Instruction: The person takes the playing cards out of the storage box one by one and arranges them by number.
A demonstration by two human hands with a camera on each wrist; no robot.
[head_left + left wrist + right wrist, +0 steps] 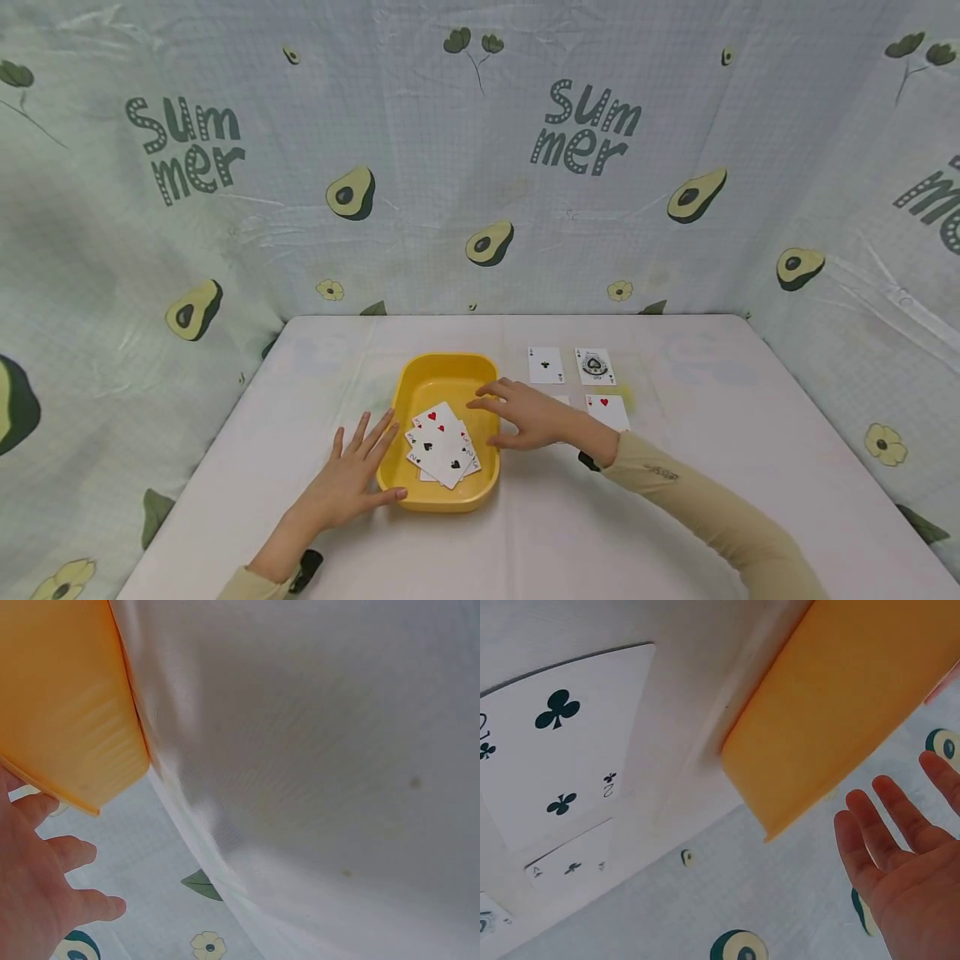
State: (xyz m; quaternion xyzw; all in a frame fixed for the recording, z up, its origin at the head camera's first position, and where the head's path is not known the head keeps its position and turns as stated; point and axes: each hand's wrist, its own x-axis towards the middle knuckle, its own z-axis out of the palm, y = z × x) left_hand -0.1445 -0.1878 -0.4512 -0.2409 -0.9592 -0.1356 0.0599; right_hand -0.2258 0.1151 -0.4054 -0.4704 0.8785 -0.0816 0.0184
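A yellow tray (442, 384) sits on the table with several loosely piled playing cards (444, 454) in it. My left hand (358, 473) is at the tray's left rim, its fingers spread and the thumb over the near-left edge. Over the right rim reaches my right hand (528, 414), fingers apart and holding nothing; the right wrist view shows the palm (922, 892) beside the tray wall. To the right lie an ace of clubs (545, 365), an ace of spades (596, 367) and a hearts card (603, 407) partly behind the arm. A two of clubs (562, 750) is mostly hidden by my right hand in the head view.
A white cloth covers the table (600, 533). Behind and at both sides hangs a pale curtain (420, 125) printed with avocados and lettering. My right sleeve (697, 500) crosses the table's near right part.
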